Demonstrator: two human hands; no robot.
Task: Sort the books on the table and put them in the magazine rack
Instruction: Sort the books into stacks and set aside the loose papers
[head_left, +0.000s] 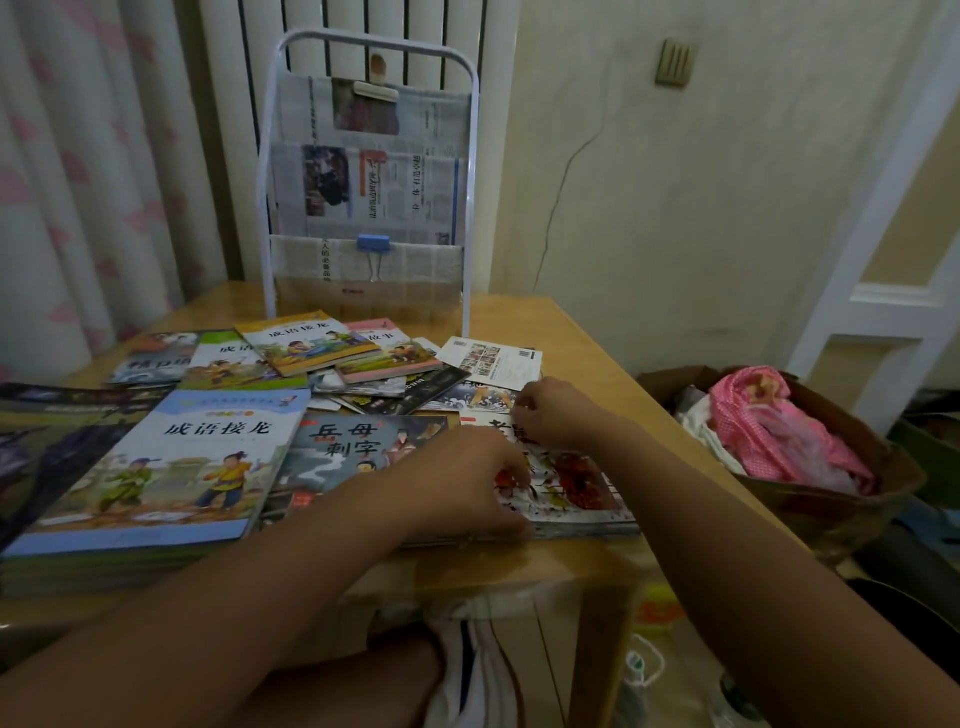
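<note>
Both my left hand (467, 483) and right hand (550, 415) pinch the thin, floppy picture book (571, 483) by its edges, well short of the rack (470, 156).

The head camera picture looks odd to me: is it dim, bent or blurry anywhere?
Head view: dim, warm indoor light; wide-angle bending bows the magazine rack and stretches the forearms; the left hand and right hand look slightly soft; no strong glare.
</note>
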